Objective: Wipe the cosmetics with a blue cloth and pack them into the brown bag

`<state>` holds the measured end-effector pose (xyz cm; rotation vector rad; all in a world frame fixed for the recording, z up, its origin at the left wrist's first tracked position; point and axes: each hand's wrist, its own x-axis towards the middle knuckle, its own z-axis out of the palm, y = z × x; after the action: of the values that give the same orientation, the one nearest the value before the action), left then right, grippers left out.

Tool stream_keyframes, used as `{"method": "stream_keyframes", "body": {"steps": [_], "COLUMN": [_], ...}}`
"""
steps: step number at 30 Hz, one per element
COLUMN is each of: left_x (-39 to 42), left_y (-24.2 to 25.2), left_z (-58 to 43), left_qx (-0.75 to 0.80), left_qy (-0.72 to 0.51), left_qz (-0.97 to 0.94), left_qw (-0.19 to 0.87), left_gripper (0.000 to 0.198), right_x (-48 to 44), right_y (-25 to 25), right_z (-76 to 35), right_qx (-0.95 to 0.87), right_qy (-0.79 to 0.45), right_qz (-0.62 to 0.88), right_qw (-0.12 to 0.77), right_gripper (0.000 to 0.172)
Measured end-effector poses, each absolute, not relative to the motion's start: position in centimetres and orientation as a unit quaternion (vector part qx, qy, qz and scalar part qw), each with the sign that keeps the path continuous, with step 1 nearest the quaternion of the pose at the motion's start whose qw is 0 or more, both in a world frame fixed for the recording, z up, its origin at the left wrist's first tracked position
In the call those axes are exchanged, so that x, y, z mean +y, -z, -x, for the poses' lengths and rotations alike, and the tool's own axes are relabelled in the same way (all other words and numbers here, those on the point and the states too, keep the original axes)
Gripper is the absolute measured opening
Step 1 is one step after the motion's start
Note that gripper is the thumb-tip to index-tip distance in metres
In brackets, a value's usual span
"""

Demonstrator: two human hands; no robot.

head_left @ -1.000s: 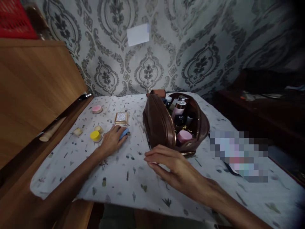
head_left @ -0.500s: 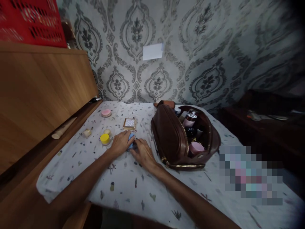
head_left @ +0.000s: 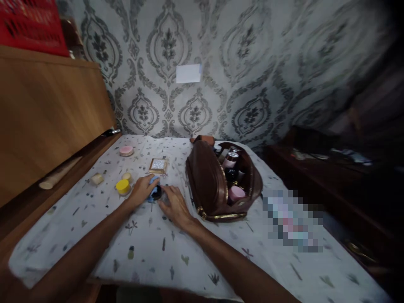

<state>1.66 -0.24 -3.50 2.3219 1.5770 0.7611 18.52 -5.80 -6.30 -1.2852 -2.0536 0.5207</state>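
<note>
My left hand (head_left: 142,190) is closed on a light blue cloth (head_left: 154,182), low over the patterned white cloth cover. Against the blue cloth sits a small dark round container (head_left: 156,193), its kind unclear. My right hand (head_left: 175,207) grips this container from the right, thumb and fingers at its edge. Just beyond the hands lies a gold-framed compact (head_left: 158,165) with a glittery face. Left of my left hand are a yellow-lidded jar (head_left: 123,187) and a small cream-coloured pot (head_left: 126,176) right behind it.
A brown cosmetic bag (head_left: 205,181) stands unzipped on the right, holding bottles and a pink jar (head_left: 236,193). Farther left are a pink round case (head_left: 126,150), a small pale container (head_left: 97,179) and a beige tube (head_left: 59,173) beside the wooden cabinet (head_left: 53,122).
The view has turned right, so everything sits farther left. Between my hands the dark round container shows more plainly, and the blue cloth is bunched differently around it.
</note>
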Motion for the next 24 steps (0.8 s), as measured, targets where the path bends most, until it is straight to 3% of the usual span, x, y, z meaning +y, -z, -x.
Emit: {"method": "stream_keyframes", "body": {"steps": [9,24], "left_x": [0.2,2.1], "left_y": [4.2,1.8], "left_z": [-1.3,-0.4], "left_qx": [0.495,0.569], "left_qy": [-0.354,-0.257], "left_qz": [-0.772,-0.780], "left_qw": [0.186,0.044], "left_gripper": [0.032,0.026], "right_x": [-6.1,-5.8], "right_y": [5.8,6.5], "right_z": [-19.0,-18.9], "right_qx": [-0.801,-0.812], "right_qy": [-0.217,-0.214], "right_qz": [0.450,0.429], "right_qw": [0.328,0.333], "right_gripper": [0.063,0.053]}}
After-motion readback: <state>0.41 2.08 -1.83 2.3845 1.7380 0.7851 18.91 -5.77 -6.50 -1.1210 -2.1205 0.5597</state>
